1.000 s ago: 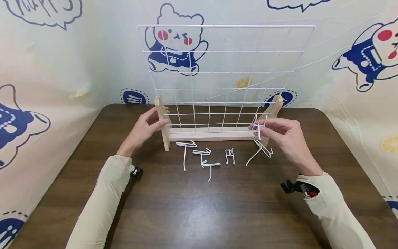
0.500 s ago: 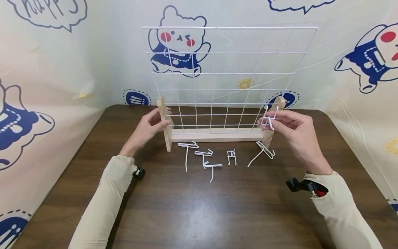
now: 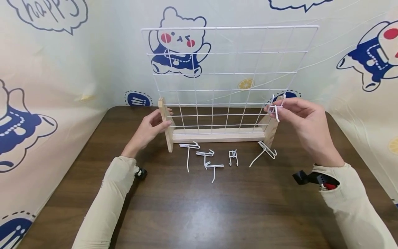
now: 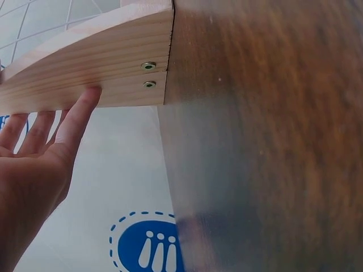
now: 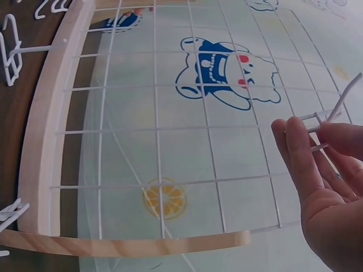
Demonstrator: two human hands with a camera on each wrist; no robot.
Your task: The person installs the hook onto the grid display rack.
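A white wire grid panel [image 3: 230, 27] stands upright in a pale wooden base. My left hand [image 3: 144, 133] grips the left wooden upright [image 3: 168, 135]; in the left wrist view the thumb [image 4: 82, 119] presses its outer face near two screws. Between thumb and fingers, my right hand [image 3: 311, 121] pinches a white wire hook [image 3: 276, 114] by its small frame. It overlaps the panel's lower right corner, close to the right wooden upright [image 3: 271, 133], in the head view. In the right wrist view the hook's prong [image 5: 347, 93] sticks out past the thumb.
Several more wire hooks lie on the brown table [image 3: 186, 214] before the base, among them a left one [image 3: 188, 155], a small middle one [image 3: 233, 157] and one at the right [image 3: 262, 152]. A printed cloth [image 3: 105, 69] rises behind the table.
My right hand has moved right and up with the hook, from in front of the lower grid to the right upright. The left hand keeps its hold; the view shifts slightly.
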